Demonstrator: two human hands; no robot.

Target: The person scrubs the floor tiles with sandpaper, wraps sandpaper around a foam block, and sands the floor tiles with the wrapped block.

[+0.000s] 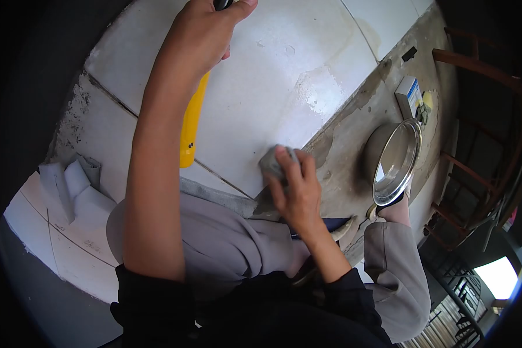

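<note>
My left hand (211, 26) is at the top, fingers closed around the dark part of a black and yellow tool (192, 124). Its yellow body runs down beside my forearm over the white tiles (255, 87); my hand and the frame edge hide the rest, so I cannot tell its kind. My right hand (298, 194) grips a grey sponge-like block (271, 164), pressed on the tile surface near its lower edge. A whitish, worn patch (319, 90) marks the tile above it.
A shiny metal basin (372, 152) stands right on stained concrete. Beyond it lie a white-blue box (408, 95) and a crumpled yellow-green cloth (426, 107). Wooden chairs (475, 62) border the right. Pale folded pieces (78, 188) lie left; a grey strip (220, 200) lies by my leg.
</note>
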